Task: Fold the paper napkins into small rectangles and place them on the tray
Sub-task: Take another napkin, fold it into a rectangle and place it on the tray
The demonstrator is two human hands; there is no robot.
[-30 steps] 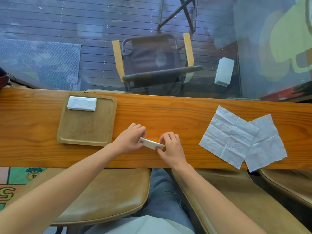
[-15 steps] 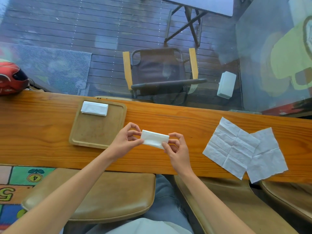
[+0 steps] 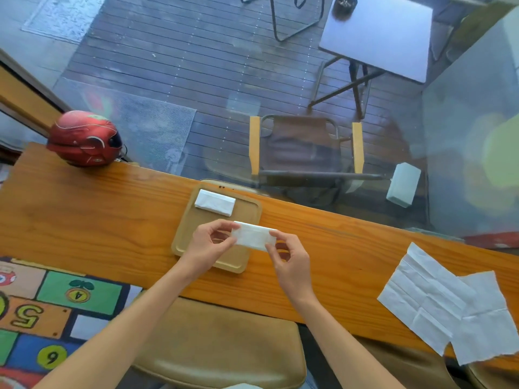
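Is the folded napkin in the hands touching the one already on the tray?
Apart. The head view shows bare tray between the held napkin and the placed napkin.

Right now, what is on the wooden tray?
One folded napkin lies at the far end of the tray. A second folded napkin, pinched between left hand and right hand, is over the tray's right side; hands hide any contact.
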